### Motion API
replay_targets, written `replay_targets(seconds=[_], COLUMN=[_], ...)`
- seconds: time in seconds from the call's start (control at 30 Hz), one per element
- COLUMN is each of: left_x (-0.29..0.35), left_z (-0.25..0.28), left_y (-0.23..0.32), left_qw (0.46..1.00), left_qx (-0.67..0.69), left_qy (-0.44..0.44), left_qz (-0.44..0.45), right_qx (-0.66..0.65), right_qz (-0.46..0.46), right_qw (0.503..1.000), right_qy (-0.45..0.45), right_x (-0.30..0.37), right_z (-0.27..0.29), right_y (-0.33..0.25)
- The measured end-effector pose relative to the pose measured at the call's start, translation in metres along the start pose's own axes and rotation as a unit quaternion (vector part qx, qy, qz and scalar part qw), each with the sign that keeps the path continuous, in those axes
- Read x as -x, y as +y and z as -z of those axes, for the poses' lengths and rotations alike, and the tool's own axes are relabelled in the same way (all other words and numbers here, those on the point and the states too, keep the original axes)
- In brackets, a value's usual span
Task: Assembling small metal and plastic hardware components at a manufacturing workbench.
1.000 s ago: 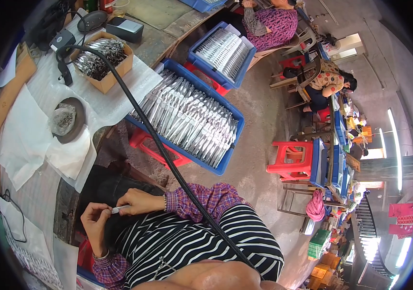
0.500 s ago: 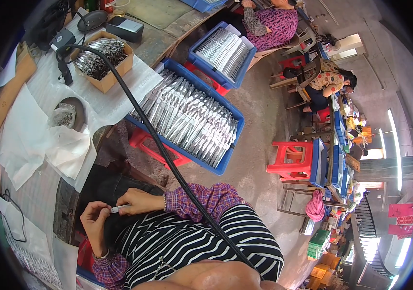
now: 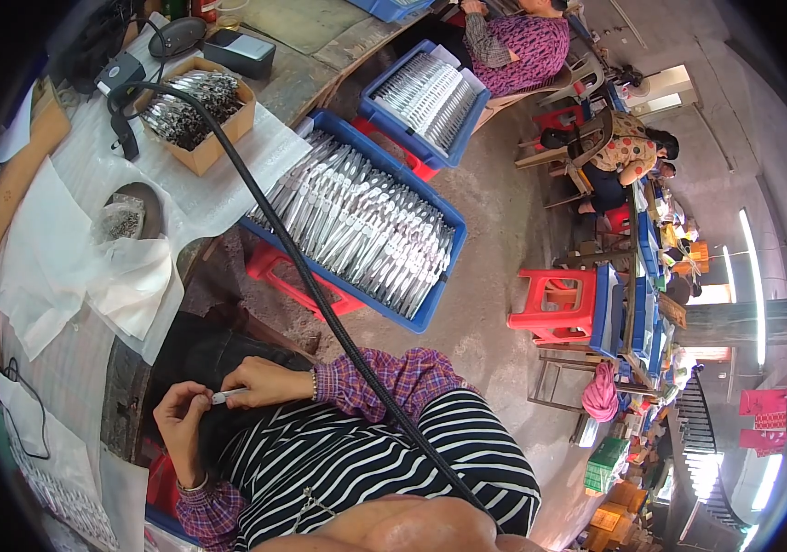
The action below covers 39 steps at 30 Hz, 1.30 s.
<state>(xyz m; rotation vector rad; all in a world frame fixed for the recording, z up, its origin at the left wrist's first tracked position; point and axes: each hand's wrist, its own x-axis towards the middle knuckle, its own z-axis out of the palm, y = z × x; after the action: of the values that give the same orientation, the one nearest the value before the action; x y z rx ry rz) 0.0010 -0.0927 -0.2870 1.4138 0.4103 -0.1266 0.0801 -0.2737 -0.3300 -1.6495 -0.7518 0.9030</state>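
Note:
Over my lap, both hands work on one slim silver metal piece [image 3: 228, 396] with a pale, rounded end. My right hand [image 3: 266, 382] is closed round one part of it, palm down. The fingertips of my left hand [image 3: 182, 421] pinch together at the other end, touching it. What lies between those fingertips is too small to make out. Beyond my hands, a blue bin [image 3: 457, 230] holds rows of long silver metal pieces [image 3: 356, 216] of similar look.
A black cable [image 3: 292, 248] arches across the view. The bin rests on a red stool [image 3: 274, 271]; a second blue bin [image 3: 367, 106] stands behind. On the workbench are a cardboard box [image 3: 205, 161] of metal pieces, white sheets [image 3: 44, 267] and a dish [image 3: 151, 207]. Two people sit farther off.

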Motion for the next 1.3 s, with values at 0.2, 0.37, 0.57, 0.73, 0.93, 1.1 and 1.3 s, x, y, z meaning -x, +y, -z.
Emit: replay_targets(seconds=[0.2, 0.37, 0.57, 0.73, 0.93, 1.1, 1.3], left_x=[0.0, -0.0003, -0.0004, 0.0004, -0.0012, 0.0011, 0.0013], left_z=[-0.0009, 0.0001, 0.002, 0.0019, -0.0011, -0.0008, 0.0007], left_y=[0.0009, -0.0002, -0.0033, -0.0049, -0.0046, 0.0027, -0.001], left_qw=[1.0, 1.0, 1.0, 1.0, 1.0, 1.0, 1.0], left_qx=[0.009, 0.005, 0.005, -0.006, 0.002, 0.007, 0.017], left_qy=[0.0, 0.002, -0.008, -0.012, -0.011, 0.009, 0.005], left_qz=[-0.001, -0.003, -0.003, -0.01, -0.008, 0.004, 0.003], right_qx=[0.005, 0.005, -0.001, 0.008, 0.0, 0.0, 0.002], right_qz=[-0.001, -0.008, -0.013, -0.015, -0.023, -0.022, -0.026], right_qw=[1.0, 1.0, 1.0, 1.0, 1.0, 1.0, 1.0], right_qy=[0.0, -0.003, -0.006, -0.011, -0.005, -0.006, -0.009], right_x=[-0.0004, -0.0009, -0.0007, -0.0009, 0.0003, -0.0016, -0.0017], right_z=[0.0001, 0.0006, 0.0009, 0.0022, 0.0041, 0.0023, 0.0018], right_y=[-0.0006, -0.0026, -0.0025, -0.0044, -0.0048, -0.0063, -0.006])
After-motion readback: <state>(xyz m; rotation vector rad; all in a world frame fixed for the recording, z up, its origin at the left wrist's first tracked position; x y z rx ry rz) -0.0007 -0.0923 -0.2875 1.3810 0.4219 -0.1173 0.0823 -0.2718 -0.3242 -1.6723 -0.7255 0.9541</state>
